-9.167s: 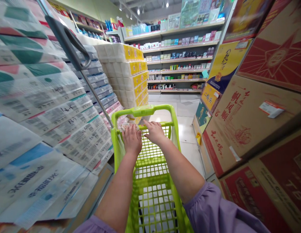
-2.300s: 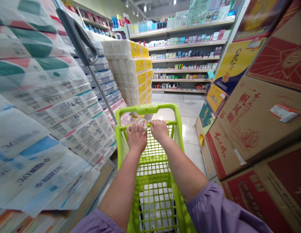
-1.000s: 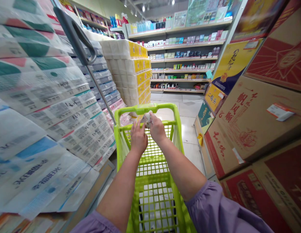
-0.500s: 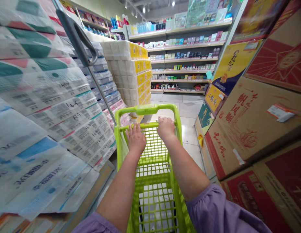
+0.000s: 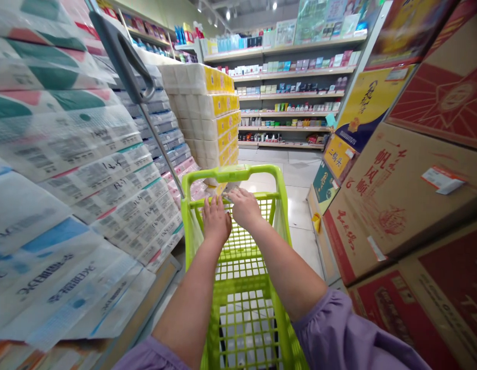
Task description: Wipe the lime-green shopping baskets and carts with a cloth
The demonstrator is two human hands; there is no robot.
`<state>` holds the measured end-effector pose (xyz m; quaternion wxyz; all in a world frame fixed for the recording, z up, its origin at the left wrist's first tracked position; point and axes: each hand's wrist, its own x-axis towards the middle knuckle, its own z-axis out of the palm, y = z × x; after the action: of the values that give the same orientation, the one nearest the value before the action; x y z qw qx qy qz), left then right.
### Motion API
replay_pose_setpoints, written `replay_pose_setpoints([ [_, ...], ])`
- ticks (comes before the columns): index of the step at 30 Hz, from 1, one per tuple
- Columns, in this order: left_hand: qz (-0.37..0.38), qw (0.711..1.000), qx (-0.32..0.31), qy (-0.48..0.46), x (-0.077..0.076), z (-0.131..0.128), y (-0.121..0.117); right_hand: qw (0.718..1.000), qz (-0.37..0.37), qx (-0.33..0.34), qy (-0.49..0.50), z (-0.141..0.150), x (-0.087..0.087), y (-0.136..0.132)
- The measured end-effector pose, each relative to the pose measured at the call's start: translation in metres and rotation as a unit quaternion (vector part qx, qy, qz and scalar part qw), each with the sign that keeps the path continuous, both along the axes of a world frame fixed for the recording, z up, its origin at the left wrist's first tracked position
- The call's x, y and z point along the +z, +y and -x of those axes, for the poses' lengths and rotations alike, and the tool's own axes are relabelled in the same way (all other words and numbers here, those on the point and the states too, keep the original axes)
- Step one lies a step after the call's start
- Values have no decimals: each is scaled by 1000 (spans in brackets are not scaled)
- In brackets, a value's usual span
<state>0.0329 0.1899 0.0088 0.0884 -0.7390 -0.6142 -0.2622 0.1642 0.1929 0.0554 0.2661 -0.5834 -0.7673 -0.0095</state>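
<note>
A lime-green plastic shopping basket (image 5: 282,205) with a lattice floor and walls stands in front of me, its grey pull handle (image 5: 122,56) extended at the left. My left hand (image 5: 216,221) rests with fingers stretched over the basket's inner crossbar. Beside it, my right hand (image 5: 246,208) is closed at the same bar, its fingertips close to the left hand's. Something small and greyish-white shows at the right fingertips, too little of it visible to name. No goods show inside the basket.
Packs of paper tissue (image 5: 80,139) are stacked high on the left, with yellow-and-white paper packs (image 5: 207,118) beyond. Cardboard cartons (image 5: 415,180) rise on the right. Shelves (image 5: 292,95) of small boxes and bottles stand at the back, across the tiled floor (image 5: 300,190).
My right hand has slid left along the crossbar, from near its right end to close beside my left hand. The left hand has stayed almost where it was.
</note>
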Motion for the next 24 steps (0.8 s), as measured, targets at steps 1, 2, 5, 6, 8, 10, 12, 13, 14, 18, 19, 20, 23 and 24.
replay_pose_setpoints([
  [1,-1,1000,0,0,0,0,0,1000,4,3,-1,-1,0,1],
  [2,-2,1000,0,1,0,1,0,1000,14,-16,3,-4,0,1],
  [5,2,1000,2,2,0,0,0,990,46,-131,26,-20,1,4],
  [6,3,1000,2,2,0,0,0,986,49,-159,30,-23,2,5],
  [8,3,1000,2,1,0,-1,0,986,39,-162,25,-24,2,4],
  [10,2,1000,0,1,-1,-1,1,993,23,-113,9,-18,1,4],
  [12,-1,1000,-7,1,-1,-1,1,998,12,-63,1,-12,-1,4],
  [13,-2,1000,-11,1,-1,0,1,999,10,-52,4,-9,-2,5],
  [14,-2,1000,-13,1,-1,1,1,999,11,-53,10,-8,-3,6],
  [18,1,1000,-12,5,0,3,3,995,26,-93,36,-11,-3,13],
  [19,0,1000,-12,8,0,4,4,994,35,-98,43,-13,-1,15],
  [20,0,1000,-13,11,0,4,4,992,43,-102,53,-16,2,18],
  [23,4,1000,-13,11,-1,5,6,987,0,-116,115,-30,14,30],
  [24,7,1000,-14,9,-2,5,6,981,-39,-127,140,-35,20,35],
])
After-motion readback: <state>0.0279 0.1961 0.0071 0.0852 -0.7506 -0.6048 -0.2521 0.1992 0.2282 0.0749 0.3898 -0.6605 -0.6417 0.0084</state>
